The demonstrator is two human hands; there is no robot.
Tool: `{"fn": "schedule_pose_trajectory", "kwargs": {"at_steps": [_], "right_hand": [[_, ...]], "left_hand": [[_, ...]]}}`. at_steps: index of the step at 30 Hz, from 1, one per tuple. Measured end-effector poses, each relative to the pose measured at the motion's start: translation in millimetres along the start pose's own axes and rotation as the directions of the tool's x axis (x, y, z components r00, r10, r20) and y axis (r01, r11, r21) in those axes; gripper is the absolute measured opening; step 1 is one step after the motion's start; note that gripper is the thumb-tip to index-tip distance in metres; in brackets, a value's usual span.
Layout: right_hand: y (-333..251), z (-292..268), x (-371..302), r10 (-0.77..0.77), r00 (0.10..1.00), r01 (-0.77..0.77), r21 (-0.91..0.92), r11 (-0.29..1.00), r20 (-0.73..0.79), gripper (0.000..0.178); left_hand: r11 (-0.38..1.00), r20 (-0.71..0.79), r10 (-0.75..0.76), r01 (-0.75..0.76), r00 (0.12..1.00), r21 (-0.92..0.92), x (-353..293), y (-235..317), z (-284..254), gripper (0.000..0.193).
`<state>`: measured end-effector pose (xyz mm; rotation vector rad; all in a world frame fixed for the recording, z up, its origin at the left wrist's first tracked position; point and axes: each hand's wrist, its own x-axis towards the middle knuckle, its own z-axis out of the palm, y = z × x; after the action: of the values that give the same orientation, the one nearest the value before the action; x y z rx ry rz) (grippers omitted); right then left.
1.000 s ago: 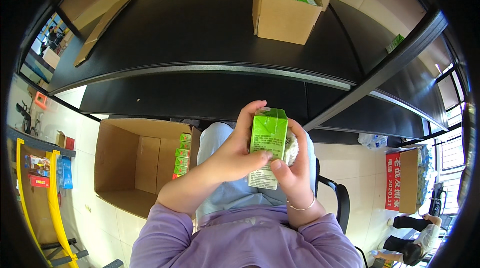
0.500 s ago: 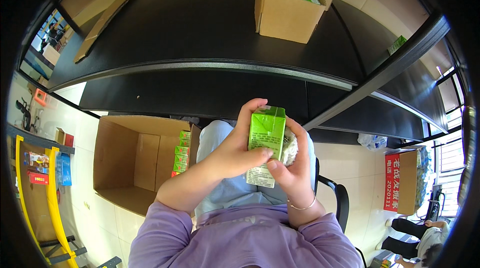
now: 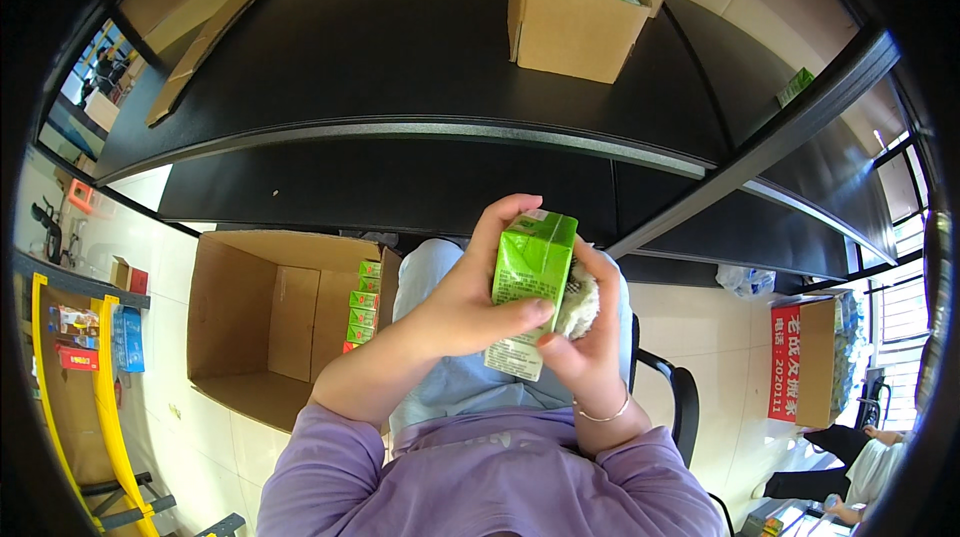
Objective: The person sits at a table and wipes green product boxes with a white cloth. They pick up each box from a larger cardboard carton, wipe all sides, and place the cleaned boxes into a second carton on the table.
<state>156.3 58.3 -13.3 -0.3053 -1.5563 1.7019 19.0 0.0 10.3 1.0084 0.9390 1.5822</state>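
A green and white drink carton (image 3: 531,272) is held above my lap, its green top tilted up toward me. My left hand (image 3: 478,302) wraps round its left side, with the thumb across the printed face and fingers behind the top. In my right hand (image 3: 592,342) is a crumpled whitish cloth (image 3: 578,307), pressed against the carton's right side. The right fingers curl round the cloth, and the thumb rests near the carton's lower edge.
An open cardboard box (image 3: 255,317) with green cartons (image 3: 363,307) stands at left. Ahead is a black shelf (image 3: 400,47) bearing another box (image 3: 575,32) of green cartons. A slanting black post (image 3: 760,142) rises at right. Another person (image 3: 860,467) is at lower right.
The carton has tilted slightly, its lower end shifting left, and more of its top shows. The cloth has moved slightly along its right side. The person at lower right has changed posture.
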Motion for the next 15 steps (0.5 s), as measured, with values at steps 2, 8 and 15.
{"fn": "schedule_pose_trajectory", "kwargs": {"at_steps": [2,8,15], "right_hand": [[2,1,1,0.009,1.0,-0.004,0.271,0.963,-0.019,0.07],[1,-8,2,0.118,0.992,-0.1,0.317,0.943,-0.039,0.067],[-5,-17,1,0.166,0.983,-0.184,0.384,0.905,0.082,0.065]], "left_hand": [[0.998,0.034,0.014,-0.012,0.999,-0.055,0,1,-2,0.077],[0.999,0.25,0.03,-0.034,0.968,0.012,-2,8,-5,0.087],[0.862,0.342,0.089,-0.244,0.935,0.444,-3,10,-11,0.099]]}}
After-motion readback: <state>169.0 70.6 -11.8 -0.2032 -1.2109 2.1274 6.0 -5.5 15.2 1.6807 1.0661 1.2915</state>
